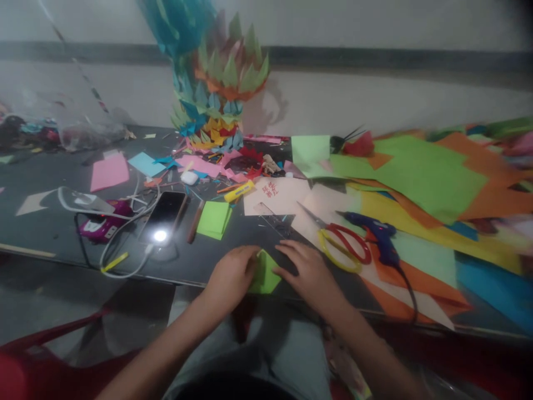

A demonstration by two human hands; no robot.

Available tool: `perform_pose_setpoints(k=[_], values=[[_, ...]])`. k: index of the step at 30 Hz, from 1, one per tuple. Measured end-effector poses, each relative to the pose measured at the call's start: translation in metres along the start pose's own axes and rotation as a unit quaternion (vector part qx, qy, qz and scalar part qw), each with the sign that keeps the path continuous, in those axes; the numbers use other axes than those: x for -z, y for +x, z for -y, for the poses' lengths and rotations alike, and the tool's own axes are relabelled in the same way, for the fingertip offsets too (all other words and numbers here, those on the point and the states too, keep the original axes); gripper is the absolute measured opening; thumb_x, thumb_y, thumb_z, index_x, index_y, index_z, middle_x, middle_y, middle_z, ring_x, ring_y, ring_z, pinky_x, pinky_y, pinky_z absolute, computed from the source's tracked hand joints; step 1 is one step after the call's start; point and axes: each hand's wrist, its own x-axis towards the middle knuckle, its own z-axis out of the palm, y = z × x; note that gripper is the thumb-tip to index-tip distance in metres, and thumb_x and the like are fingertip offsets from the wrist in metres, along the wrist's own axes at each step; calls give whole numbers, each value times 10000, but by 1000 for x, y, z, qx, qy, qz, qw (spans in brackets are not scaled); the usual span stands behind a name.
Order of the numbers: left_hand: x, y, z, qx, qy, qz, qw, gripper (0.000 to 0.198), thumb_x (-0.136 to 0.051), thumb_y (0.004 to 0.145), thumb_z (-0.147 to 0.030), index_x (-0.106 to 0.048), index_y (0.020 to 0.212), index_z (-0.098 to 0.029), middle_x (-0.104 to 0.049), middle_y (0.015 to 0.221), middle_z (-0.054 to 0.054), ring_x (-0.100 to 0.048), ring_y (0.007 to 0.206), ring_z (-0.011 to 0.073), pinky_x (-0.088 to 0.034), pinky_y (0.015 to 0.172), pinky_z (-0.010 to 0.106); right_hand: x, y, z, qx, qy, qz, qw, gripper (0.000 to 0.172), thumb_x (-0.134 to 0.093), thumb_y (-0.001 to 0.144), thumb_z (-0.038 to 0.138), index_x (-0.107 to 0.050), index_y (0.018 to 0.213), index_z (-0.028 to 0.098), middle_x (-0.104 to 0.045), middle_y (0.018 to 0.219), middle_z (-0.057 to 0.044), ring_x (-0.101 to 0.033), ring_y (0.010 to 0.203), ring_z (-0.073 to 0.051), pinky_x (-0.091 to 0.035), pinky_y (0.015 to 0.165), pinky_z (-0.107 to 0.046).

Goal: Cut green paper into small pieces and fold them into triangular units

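A small light-green sheet of paper (265,276) lies at the table's front edge between my hands, its top coming to a point as if partly folded. My left hand (234,276) has its fingers curled over the paper's left side and top. On the other side, my right hand (307,270) is open, thumb and fingers apart, with the fingertips close to the paper's right edge. A stack of green paper squares (214,220) rests beyond my left hand. Scissors with red and yellow handles (343,244) lie to the right of my right hand.
A lit phone (165,215) with a white cable and a purple power strip (100,226) sit at left. A blue glue gun (381,236) lies on coloured sheets (433,172) at right. Behind stand a yellow cutter (239,191), paper scraps and a folded-paper decoration (212,119).
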Motion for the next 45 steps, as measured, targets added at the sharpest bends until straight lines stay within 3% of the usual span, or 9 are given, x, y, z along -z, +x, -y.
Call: perform_pose_setpoints(k=[3,9,12,14,19,22,25,33,45], values=[[0,1,-9,57,37,-23,997,306,-494,827,-153,-529,1129,-187,-628,1004,66,-630,841,193,-504,719,304,-8,-7,5,-69,-35,-42,996,382,-581,799,460,-626,1060,185,-604,1138,-124,-539,1044,-278,-408,853,-445],[3,5,-23,73,118,-7,990,194,-567,803,-296,-579,976,-210,-584,1006,72,-625,827,226,-471,596,289,-10,-5,20,-105,21,-19,994,116,-594,812,314,-652,861,226,-623,1087,-71,-551,1000,-248,-393,808,-404],[3,9,-18,72,33,-4,997,74,-574,780,-210,-563,853,-212,-606,868,31,-610,817,201,-462,647,281,-8,2,19,-117,48,-24,992,112,-595,799,302,-625,862,214,-626,1039,-67,-560,960,-236,-399,793,-386],[-1,10,-12,83,-74,-9,994,149,-570,763,-157,-525,895,-213,-611,801,1,-611,760,173,-461,659,273,-8,5,19,-123,53,-39,990,175,-590,795,303,-611,943,213,-621,1031,-69,-556,960,-238,-402,792,-386],[-11,10,-2,106,-310,-65,942,391,-603,734,-169,-417,1077,-201,-570,786,-29,-580,664,112,-452,602,211,-11,8,23,-162,145,-86,972,87,-555,793,273,-602,790,199,-654,907,-51,-588,872,-218,-422,759,-355],[-8,9,-5,105,-275,-72,953,166,-562,792,-289,-522,912,-181,-550,713,-33,-539,620,101,-403,558,193,-9,11,24,-206,270,-97,935,127,-526,799,307,-568,773,190,-642,703,-17,-595,648,-164,-446,594,-268],[2,9,-9,117,-150,-63,980,268,-464,860,-384,-582,731,-181,-572,631,-28,-525,576,107,-348,526,206,-6,17,21,-217,298,-63,927,111,-547,770,294,-588,778,192,-642,646,0,-599,583,-146,-436,527,-230],[-1,10,-7,73,120,-90,986,90,-563,819,-266,-601,751,-221,-649,767,-13,-602,693,160,-328,530,248,-15,25,17,-120,10,-79,990,124,-543,815,218,-655,764,208,-696,729,-12,-626,653,-157,-429,601,-250],[-1,10,12,-151,197,-39,968,140,-496,886,-229,-630,917,-206,-672,937,21,-572,799,167,-427,702,278,-1,24,-15,163,-21,44,985,241,-450,903,158,-671,999,156,-683,1058,-63,-622,964,-167,-505,842,-302]])
